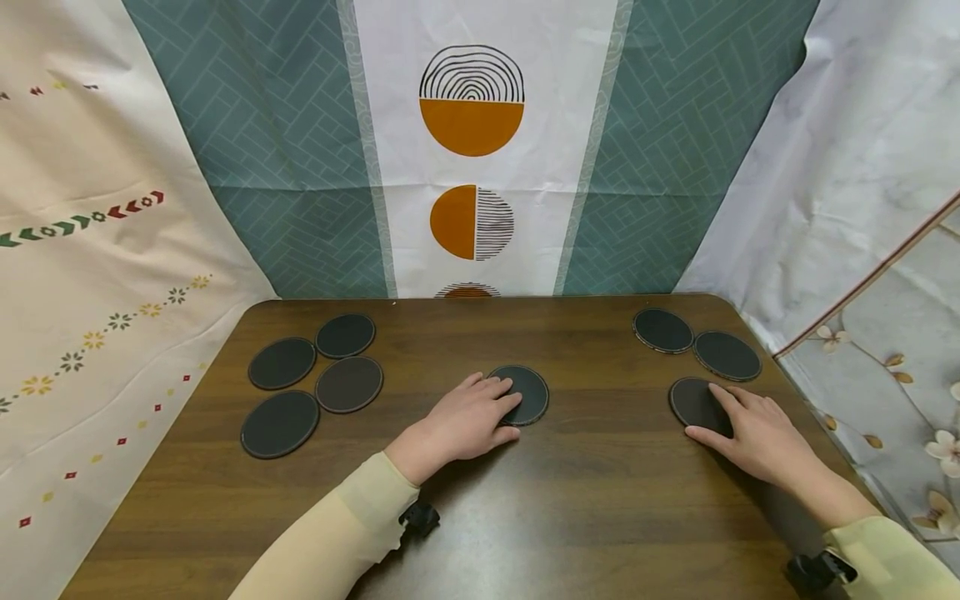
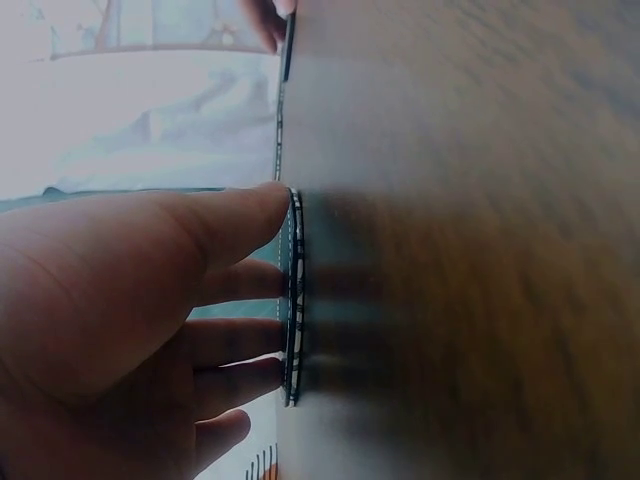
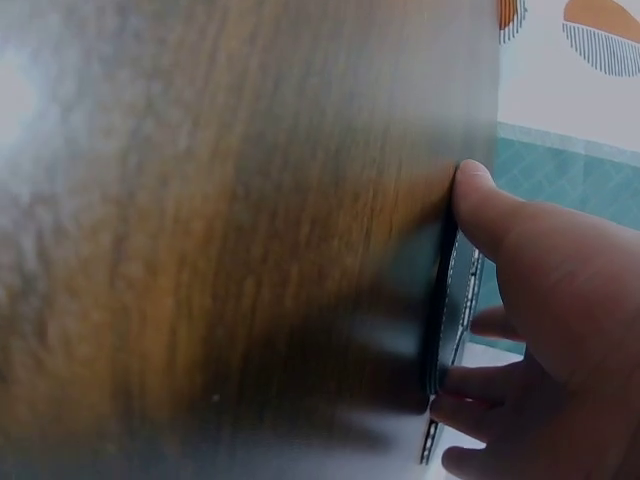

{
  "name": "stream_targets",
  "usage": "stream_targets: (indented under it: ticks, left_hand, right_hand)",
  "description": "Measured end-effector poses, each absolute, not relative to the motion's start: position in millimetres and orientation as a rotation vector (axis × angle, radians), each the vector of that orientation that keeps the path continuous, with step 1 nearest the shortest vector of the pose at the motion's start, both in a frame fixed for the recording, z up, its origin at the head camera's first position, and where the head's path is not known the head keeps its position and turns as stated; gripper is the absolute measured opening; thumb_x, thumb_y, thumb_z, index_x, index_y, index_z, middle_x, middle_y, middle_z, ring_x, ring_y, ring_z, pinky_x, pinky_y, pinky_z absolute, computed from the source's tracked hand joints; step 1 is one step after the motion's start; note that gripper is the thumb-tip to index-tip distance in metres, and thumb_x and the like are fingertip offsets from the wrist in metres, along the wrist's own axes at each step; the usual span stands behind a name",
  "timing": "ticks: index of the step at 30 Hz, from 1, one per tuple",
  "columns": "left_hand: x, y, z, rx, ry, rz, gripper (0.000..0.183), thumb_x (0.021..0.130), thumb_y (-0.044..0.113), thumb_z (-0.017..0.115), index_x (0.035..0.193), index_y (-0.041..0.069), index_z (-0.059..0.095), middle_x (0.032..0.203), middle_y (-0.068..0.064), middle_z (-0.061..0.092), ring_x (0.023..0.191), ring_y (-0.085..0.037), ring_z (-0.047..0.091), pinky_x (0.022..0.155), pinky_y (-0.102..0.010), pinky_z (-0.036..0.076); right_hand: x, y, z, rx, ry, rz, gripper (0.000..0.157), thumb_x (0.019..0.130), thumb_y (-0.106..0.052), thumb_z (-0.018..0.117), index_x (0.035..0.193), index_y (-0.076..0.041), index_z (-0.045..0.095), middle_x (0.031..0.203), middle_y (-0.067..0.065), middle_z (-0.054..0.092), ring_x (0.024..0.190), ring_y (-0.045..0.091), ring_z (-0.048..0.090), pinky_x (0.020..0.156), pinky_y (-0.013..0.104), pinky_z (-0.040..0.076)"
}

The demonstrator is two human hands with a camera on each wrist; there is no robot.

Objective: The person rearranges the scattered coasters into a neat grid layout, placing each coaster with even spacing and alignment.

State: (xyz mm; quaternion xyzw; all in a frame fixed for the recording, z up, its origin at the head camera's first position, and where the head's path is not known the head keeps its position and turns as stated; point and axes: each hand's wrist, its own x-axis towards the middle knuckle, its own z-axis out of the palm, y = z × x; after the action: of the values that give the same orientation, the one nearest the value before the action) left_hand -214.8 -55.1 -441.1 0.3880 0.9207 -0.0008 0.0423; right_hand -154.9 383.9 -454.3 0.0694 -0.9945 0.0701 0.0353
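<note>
My left hand (image 1: pixel 468 421) reaches over a round black coaster (image 1: pixel 534 396) in the middle of the table. Its fairly straight fingers rest on the coaster's top, with the thumb at the near rim. In the left wrist view the coaster's stitched edge (image 2: pixel 296 300) lies nearly flat along the wood. To the right, my right hand (image 1: pixel 765 437) holds another dark coaster (image 1: pixel 693 402) across its rim, index finger at the far side and thumb at the near side. The right wrist view has the thumb (image 3: pixel 478 205) and fingertips at opposite ends of that coaster (image 3: pixel 450 290); the palm hides part of it.
On the left of the brown wooden table (image 1: pixel 585 517) several dark coasters (image 1: pixel 280 423) lie close together, one of them browner (image 1: pixel 349 385). Two more coasters (image 1: pixel 663 331) lie at the back right. Patterned cloth (image 1: pixel 652 167) hangs behind the table and along both sides.
</note>
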Motion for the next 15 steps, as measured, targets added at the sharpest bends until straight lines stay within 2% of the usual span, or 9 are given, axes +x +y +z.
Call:
stream_targets:
  ticks: [7, 15]
  left_hand:
    - [-214.8, -55.2, -442.4, 1.199, 2.826, 0.001, 0.064, 0.101, 0.054, 0.054, 0.153, 0.018, 0.048, 0.159, -0.009, 0.038, 0.147, -0.026, 0.034, 0.121, -0.046, 0.019]
    - [-215.3, -55.4, -443.5, 1.202, 2.826, -0.002, 0.064, 0.101, 0.055, 0.053, 0.153, 0.018, 0.047, 0.159, -0.009, 0.038, 0.147, -0.026, 0.034, 0.121, -0.045, 0.019]
  right_hand:
    - [-157.9, 385.4, -452.8, 0.194, -3.033, 0.246, 0.103, 0.086, -0.07, 0.065, 0.146, 0.011, 0.043, 0.137, 0.04, 0.047, 0.119, 0.063, 0.043, 0.095, 0.071, 0.036]
    - [-160.0, 380.8, -450.4, 0.209, -2.985, 0.254, 0.103, 0.083, -0.074, 0.065, 0.145, 0.006, 0.047, 0.134, 0.037, 0.053, 0.117, 0.06, 0.049, 0.09, 0.071, 0.04]
